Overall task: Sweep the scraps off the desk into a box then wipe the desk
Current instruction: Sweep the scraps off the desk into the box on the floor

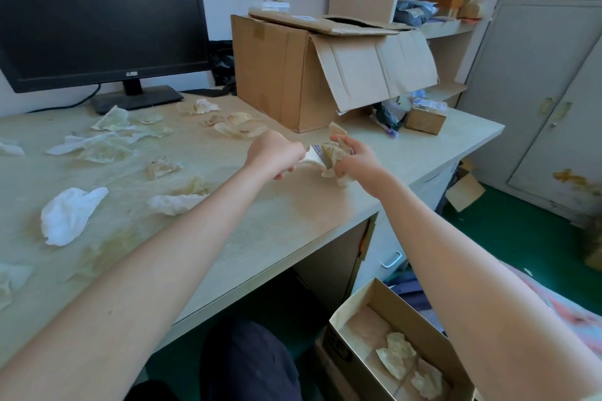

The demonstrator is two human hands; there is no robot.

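- Black monitor [97, 10], screen dark, at the back left on its stand.
- Large cardboard carton [293, 75], flaps open, beside it.
- Small parcel [425, 117] near the carton.
- Grey metal cabinet [537, 91] at right.
- Green floor [508, 238].

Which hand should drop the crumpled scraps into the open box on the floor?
Right. The right hand already grips the crumpled scraps, and the open box sits on its side; the left hand holds a brush.

Office — desk [293, 225], monitor [97, 10], cabinet [534, 75]
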